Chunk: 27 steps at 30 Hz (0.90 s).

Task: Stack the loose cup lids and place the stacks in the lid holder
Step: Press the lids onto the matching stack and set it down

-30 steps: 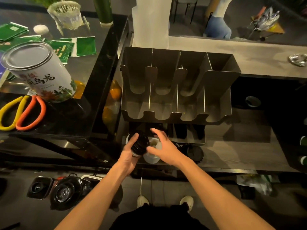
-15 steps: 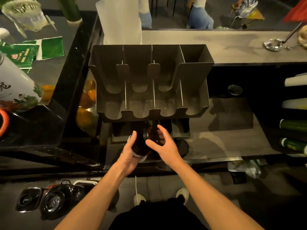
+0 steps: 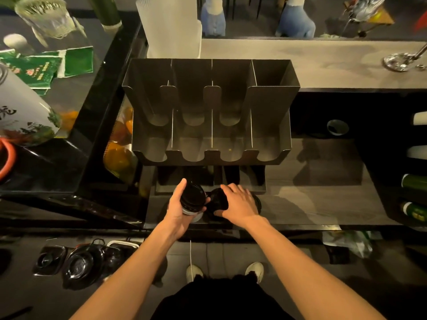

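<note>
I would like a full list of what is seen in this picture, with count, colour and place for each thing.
lid holder: one, grey metal, centre of counter
lid stack: one, black over white, in front of holder
loose lids: number unclear, black, right of lid stack
cup stack: one, white, behind holder
tin: one, white, far left
packets: several, green, upper left
oranges: several, orange, left of holder
bottles: four, green and white, right edge
left hand: grips lid stack
right hand: grips loose lids
</note>
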Tool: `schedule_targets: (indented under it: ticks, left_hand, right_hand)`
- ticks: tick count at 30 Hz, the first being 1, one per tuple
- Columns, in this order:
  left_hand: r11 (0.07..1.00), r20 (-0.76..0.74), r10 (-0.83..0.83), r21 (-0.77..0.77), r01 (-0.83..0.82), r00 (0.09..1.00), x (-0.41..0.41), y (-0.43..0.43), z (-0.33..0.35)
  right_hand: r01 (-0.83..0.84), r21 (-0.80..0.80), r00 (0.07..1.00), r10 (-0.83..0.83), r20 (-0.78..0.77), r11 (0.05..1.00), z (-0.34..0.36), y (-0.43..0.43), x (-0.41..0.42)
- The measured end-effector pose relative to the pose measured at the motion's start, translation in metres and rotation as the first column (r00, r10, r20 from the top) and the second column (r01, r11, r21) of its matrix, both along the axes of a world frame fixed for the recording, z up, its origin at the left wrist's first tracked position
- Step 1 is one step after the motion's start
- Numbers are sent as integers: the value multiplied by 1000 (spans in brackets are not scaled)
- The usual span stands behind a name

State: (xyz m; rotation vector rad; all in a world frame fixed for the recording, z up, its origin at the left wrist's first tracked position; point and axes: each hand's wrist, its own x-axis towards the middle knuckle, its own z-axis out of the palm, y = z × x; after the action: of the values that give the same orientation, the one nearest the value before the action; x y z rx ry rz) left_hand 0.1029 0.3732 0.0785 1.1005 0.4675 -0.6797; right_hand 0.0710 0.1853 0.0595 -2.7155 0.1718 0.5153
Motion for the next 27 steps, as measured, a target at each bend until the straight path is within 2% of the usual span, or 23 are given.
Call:
schedule_targets:
  ticks: [3, 10, 15, 24, 27]
  left_hand:
    - [1000, -6, 5, 1, -5, 1000, 0, -1, 2]
    - [1000, -10, 11, 1, -11, 1000, -4, -1, 7]
    - [1000, -15, 29, -8, -29, 999, -5, -2, 8]
    - [999, 0, 35, -35, -35, 999, -1, 4, 9]
    - [999, -10, 35, -41, -35, 999, 0, 7, 6]
  right_hand:
    - [-57, -67, 998, 54, -35, 996, -7, 5, 6]
    - [-71, -128, 986, 50, -161, 989, -15, 15, 13]
    - [-61, -144, 987, 39, -153, 988, -21, 21, 7]
    - [-182, -125, 979, 167, -117, 975, -16, 10, 2]
    - [-178, -108, 978, 164, -129, 978, -16, 10, 3]
